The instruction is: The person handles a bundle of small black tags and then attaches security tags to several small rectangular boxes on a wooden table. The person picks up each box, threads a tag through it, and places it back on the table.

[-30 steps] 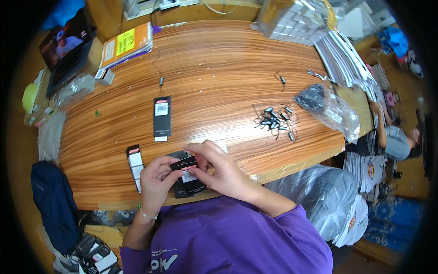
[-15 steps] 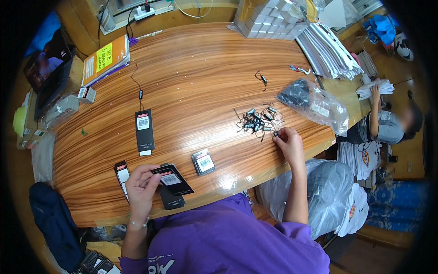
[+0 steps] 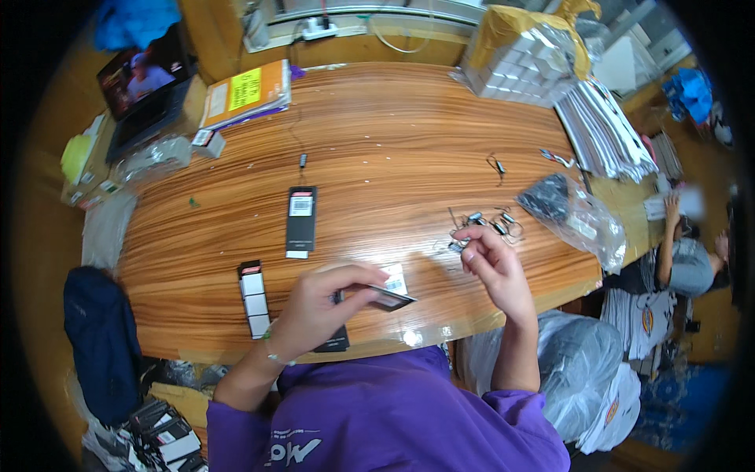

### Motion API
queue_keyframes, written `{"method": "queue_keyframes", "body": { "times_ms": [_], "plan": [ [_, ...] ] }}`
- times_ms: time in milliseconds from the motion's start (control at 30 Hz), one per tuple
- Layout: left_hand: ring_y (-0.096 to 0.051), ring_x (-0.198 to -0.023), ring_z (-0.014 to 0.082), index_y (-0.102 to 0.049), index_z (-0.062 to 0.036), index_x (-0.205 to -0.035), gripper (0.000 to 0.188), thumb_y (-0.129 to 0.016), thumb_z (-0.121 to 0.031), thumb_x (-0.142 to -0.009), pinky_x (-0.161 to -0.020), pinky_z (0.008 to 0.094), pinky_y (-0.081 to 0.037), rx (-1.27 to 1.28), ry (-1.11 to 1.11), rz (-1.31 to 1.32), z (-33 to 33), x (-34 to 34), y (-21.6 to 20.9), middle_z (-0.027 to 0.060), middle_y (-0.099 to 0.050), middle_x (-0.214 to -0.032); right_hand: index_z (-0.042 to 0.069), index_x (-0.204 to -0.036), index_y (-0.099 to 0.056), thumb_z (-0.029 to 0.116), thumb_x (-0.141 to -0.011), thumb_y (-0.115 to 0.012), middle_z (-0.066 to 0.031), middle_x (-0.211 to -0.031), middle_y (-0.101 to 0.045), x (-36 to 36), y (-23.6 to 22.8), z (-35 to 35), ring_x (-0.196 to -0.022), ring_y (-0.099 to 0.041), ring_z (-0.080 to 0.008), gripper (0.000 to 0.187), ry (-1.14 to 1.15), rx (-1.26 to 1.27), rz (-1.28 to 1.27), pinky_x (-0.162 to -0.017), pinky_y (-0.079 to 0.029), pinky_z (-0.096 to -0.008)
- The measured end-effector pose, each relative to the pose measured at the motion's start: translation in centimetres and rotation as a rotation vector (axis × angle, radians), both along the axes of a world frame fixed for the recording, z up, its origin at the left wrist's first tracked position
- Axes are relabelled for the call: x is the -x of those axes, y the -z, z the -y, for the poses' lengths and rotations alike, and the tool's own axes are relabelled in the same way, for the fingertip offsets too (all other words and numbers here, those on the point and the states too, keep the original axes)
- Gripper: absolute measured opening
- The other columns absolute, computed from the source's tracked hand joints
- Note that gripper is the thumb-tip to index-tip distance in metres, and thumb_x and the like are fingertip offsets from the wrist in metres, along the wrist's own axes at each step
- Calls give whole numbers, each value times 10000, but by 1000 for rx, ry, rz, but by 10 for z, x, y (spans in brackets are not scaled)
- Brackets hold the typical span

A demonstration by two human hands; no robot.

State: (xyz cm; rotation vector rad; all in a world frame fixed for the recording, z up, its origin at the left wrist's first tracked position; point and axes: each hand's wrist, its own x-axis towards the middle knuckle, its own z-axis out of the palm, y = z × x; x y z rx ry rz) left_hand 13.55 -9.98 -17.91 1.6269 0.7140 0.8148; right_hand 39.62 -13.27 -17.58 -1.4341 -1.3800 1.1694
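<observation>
My left hand (image 3: 330,303) pinches a black hang tag (image 3: 392,299), tilted and seen almost edge-on. The tag partly covers a small stack of tags with a white label (image 3: 395,277). Under the same hand another black tag (image 3: 336,340) lies near the table edge. My right hand (image 3: 497,271) is closed, thumb against fingertips, in front of a pile of black tag strings (image 3: 502,226) with small cylinder clasps. It hides part of the pile, and what its fingertips hold is too small to make out.
A long black tag (image 3: 300,220) with a string lies mid-left, and a black-and-white tag strip (image 3: 253,303) is nearer. Beyond the pile are a lone string (image 3: 499,167), small pliers (image 3: 557,157) and a plastic bag (image 3: 574,212). Another person (image 3: 684,263) works at right.
The view has shifted. My left hand has brought its tag rightward over the small stack and tilted it. My right hand has moved left, across the front of the string pile.
</observation>
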Motion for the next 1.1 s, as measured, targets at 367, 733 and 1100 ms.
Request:
{"method": "queue_keyframes", "body": {
  "times_ms": [367, 733, 1100],
  "plan": [
    [-589, -824, 123, -630, 17, -894, 104, -596, -14, -800, -715, 238, -468, 143, 120, -74, -15, 8, -20, 67, -619, -911, -8, -956, -549, 33, -839, -549, -86, -696, -577, 47, -12, -31, -632, -556, -138, 124, -318, 19, -738, -573, -434, -261],
    [-585, -882, 120, -607, 47, -959, 150, -586, 5, -817, -797, 239, -476, 424, 38, 160, -16, 17, -1, 76, -603, -953, -5, -1058, -529, -90, -793, -521, -173, -973, -627, 68, 1, -29, -872, -625, -278, 278, 1, -341, -949, -815, -496, -388],
    [-609, -856, 128, -621, 32, -928, 141, -608, 7, -789, -704, 222, -532, -13, -325, 47, -27, 18, -2, 92, -590, -1033, -10, -886, -530, 74, -881, -513, -84, -784, -553, 82, -11, -37, -662, -513, -145, 85, -7, -347, -769, -670, -418, -257]
  ]
}}
